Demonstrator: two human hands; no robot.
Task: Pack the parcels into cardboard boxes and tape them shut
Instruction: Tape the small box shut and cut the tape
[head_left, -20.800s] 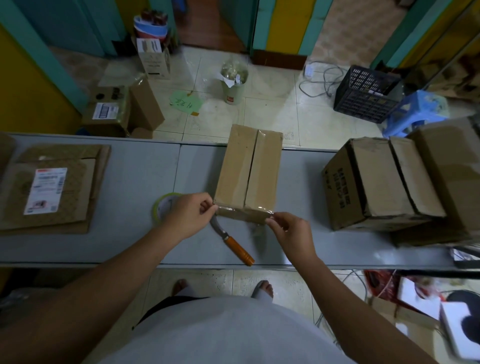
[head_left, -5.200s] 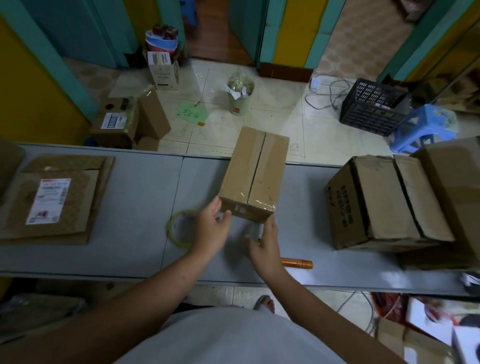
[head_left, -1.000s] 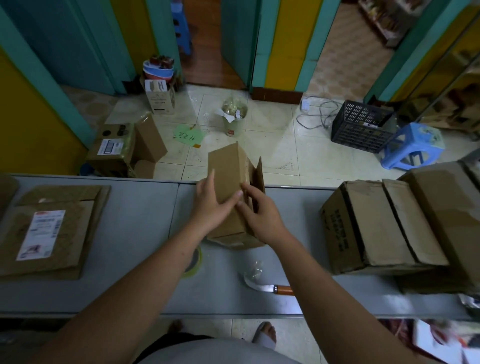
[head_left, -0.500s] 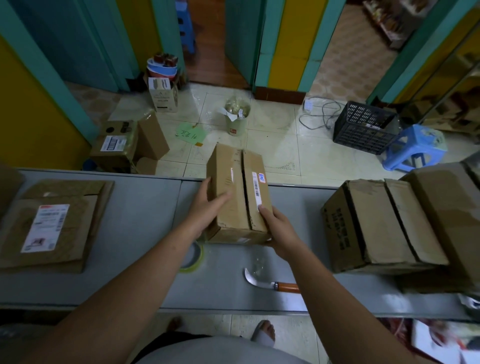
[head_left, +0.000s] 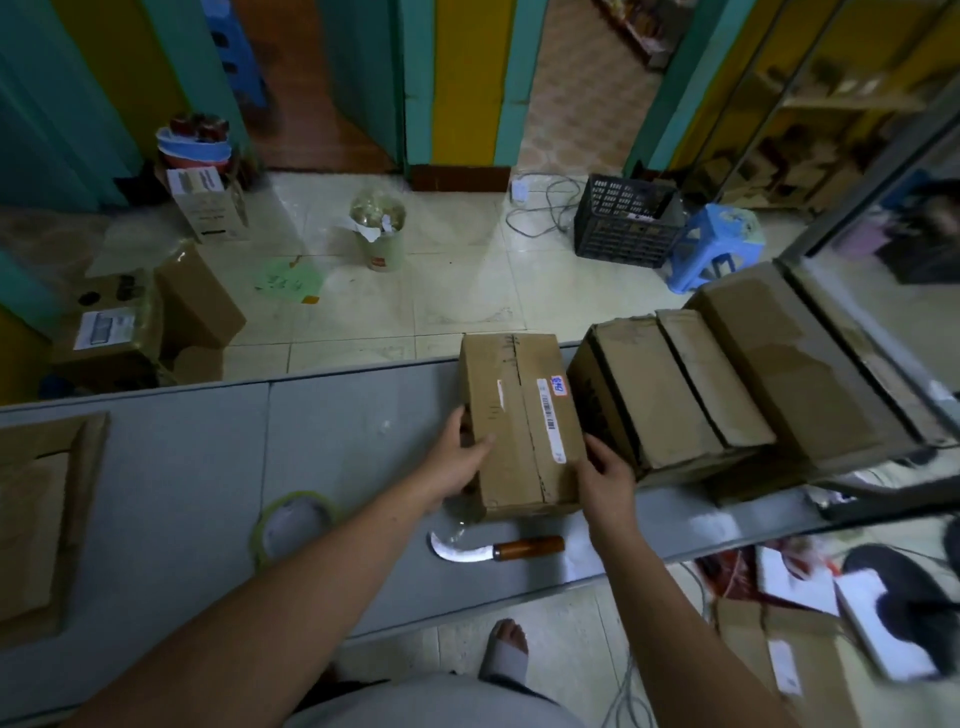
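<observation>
Change: I see the brown cardboard box (head_left: 519, 431) flipped, untaped seam up; tape next.
Grip: left hand (head_left: 457, 462) and right hand (head_left: 605, 475) clasp its sides.

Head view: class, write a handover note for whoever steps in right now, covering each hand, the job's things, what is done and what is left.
Left hand grips the left side of the small box; right hand holds its near right corner.
The small box lies on the table, beside the bigger box. The tape roll and knife lie near the front edge.
Done: top flaps closed.
Left: the top seam looks untaped, so tape it.
</observation>
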